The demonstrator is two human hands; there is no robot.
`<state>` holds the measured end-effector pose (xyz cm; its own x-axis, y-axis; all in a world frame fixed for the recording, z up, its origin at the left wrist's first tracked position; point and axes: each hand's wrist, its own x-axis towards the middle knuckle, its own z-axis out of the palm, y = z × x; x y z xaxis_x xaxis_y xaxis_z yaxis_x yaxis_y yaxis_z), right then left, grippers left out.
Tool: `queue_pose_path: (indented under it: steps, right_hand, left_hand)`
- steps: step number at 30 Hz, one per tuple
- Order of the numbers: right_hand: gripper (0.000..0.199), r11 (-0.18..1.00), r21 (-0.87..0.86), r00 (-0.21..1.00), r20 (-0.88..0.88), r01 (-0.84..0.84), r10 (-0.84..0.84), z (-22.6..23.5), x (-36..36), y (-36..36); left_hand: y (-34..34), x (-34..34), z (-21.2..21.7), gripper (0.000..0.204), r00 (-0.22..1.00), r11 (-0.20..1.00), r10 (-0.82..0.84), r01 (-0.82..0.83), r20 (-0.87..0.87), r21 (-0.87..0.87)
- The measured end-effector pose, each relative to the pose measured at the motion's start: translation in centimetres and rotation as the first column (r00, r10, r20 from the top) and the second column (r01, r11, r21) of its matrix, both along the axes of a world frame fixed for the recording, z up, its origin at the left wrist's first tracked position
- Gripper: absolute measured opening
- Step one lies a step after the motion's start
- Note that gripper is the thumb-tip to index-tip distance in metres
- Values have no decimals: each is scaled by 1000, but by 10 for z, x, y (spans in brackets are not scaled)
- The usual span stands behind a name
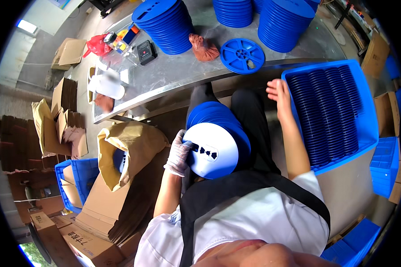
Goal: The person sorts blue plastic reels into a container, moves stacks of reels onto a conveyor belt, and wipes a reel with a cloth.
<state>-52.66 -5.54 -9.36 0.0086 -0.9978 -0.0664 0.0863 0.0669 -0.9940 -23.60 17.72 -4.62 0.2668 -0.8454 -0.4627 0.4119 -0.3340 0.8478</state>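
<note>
My left hand [178, 156], in a thin whitish glove, grips the left edge of a round plastic reel disc [214, 162]. Glare makes its face look almost white, and dark cut-outs show near its middle. Behind it, a fanned stack of blue reel discs [209, 112] rests between my thighs. My bare right hand [278, 92] is raised beside the upper left corner of a blue crate [367, 120], fingers stretched out and nothing in them. Rows of dark blue discs [323, 118] stand on edge inside the crate.
Ahead is a metal-edged table [173, 69] bearing tall blue disc stacks [165, 26], a spoked blue reel [242, 55], a brown crumpled bag [204, 47] and a black device [146, 52]. At left stand a yellowish sack [142, 144] and flattened cardboard [102, 200].
</note>
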Motion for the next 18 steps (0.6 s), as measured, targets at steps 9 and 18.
queue_pose_path:
  steps: [9,18]
  right_hand:
    - [12,954,298,962,251,31,-109,-40,51,-76]
    - [12,997,-20,894,442,-71,72,65,74,-76]
  left_hand:
    - [-20,2,1,33,870,929,-167,297,465,-221]
    - [-36,-10,4,46,305,875,-230,480,924,59]
